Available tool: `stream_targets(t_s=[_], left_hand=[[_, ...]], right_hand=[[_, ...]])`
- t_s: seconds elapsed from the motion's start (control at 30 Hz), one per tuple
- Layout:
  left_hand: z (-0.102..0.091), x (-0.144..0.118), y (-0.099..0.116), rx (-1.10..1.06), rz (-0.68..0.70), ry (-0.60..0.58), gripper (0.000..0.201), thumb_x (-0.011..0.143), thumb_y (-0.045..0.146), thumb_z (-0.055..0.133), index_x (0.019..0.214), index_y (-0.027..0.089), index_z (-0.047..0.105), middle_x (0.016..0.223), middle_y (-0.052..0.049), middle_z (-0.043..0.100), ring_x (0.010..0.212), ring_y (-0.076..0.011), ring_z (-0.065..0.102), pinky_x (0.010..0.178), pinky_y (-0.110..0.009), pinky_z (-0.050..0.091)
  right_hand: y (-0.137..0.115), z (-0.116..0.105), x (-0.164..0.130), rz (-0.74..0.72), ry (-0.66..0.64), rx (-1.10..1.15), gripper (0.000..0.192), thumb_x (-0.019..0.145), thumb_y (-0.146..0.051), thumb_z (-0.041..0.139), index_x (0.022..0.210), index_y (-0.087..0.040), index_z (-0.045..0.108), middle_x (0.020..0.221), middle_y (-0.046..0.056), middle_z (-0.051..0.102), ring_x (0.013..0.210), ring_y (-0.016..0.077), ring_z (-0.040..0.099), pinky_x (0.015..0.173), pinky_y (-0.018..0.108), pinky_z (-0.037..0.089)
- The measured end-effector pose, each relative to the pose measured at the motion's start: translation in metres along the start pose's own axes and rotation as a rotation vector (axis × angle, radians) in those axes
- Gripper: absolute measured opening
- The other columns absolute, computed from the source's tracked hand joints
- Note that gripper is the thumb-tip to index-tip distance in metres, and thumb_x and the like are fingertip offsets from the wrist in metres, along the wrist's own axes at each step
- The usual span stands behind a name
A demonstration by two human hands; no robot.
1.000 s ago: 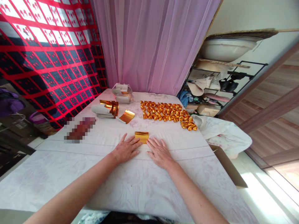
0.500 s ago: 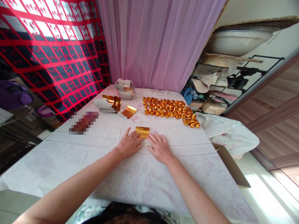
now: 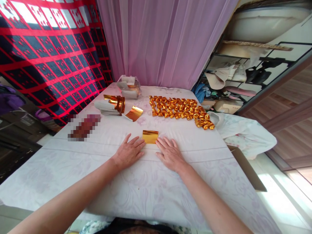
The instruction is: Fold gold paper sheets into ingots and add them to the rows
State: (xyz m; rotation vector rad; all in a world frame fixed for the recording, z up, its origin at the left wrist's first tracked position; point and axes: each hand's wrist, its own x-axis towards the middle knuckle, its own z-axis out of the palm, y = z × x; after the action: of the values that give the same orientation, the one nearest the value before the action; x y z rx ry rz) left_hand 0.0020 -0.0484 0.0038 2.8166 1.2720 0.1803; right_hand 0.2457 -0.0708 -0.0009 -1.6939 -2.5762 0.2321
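2 flat hands, fingers (image 3: pixel 138 143) touching gold sheet (image 3: pixel 150 136)

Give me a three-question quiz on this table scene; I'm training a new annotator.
1. True or false: both hands lie flat on the table, fingertips at the gold foil sheet.
2. Where do the folded gold pieces lie: far right of the sheet, or near left?
3. What lies beside the foil stack?

Key: 1. True; left hand and right hand flank it. 2. Far right. 3. A loose curled gold sheet.
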Motion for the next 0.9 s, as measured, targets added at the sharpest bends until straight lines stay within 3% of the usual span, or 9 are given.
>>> stream_targets(t_s=[0.23, 0.43, 0.67, 0.9], left_hand=[[-0.002, 0.006, -0.011, -0.001, 0.068, 0.075, 0.036, 0.101, 0.035, 0.042, 0.125, 0.024, 0.066, 0.133, -0.005, 0.065, 0.133, -0.0286, 0.051, 0.12, -0.054, 0.02], [0.005, 0.006, -0.022, -0.035, 0.146, 0.117, 0.035, 0.102, 0.034, 0.042, 0.124, 0.026, 0.067, 0.131, -0.001, 0.067, 0.125, -0.0252, 0.059, 0.119, -0.051, 0.025], [0.009, 0.004, -0.017, 0.024, 0.154, 0.211, 0.035, 0.102, 0.031, 0.042, 0.123, 0.021, 0.068, 0.128, -0.005, 0.068, 0.12, -0.0253, 0.063, 0.118, -0.05, 0.028], [0.006, 0.004, -0.016, -0.005, 0.145, 0.239, 0.033, 0.101, 0.029, 0.044, 0.121, 0.025, 0.069, 0.126, -0.002, 0.07, 0.119, -0.0245, 0.063, 0.12, -0.05, 0.026]], right_hand=[[0.002, 0.001, -0.001, -0.031, 0.03, 0.037, 0.057, 0.1, -0.047, 0.039, 0.15, -0.02, 0.041, 0.159, 0.007, 0.034, 0.149, 0.0296, 0.023, 0.12, 0.056, 0.014], [0.005, 0.001, -0.003, -0.044, 0.028, 0.07, 0.057, 0.1, -0.046, 0.043, 0.149, -0.018, 0.042, 0.158, 0.008, 0.035, 0.148, 0.0296, 0.024, 0.12, 0.056, 0.016], [-0.007, 0.002, 0.003, -0.106, 0.103, 0.059, 0.058, 0.098, -0.046, 0.048, 0.149, -0.02, 0.043, 0.16, 0.01, 0.029, 0.149, 0.0327, 0.021, 0.12, 0.062, 0.013], [-0.014, 0.003, 0.008, -0.133, 0.106, 0.082, 0.054, 0.096, -0.048, 0.051, 0.144, -0.022, 0.05, 0.155, 0.008, 0.041, 0.147, 0.0324, 0.027, 0.12, 0.06, 0.016]])
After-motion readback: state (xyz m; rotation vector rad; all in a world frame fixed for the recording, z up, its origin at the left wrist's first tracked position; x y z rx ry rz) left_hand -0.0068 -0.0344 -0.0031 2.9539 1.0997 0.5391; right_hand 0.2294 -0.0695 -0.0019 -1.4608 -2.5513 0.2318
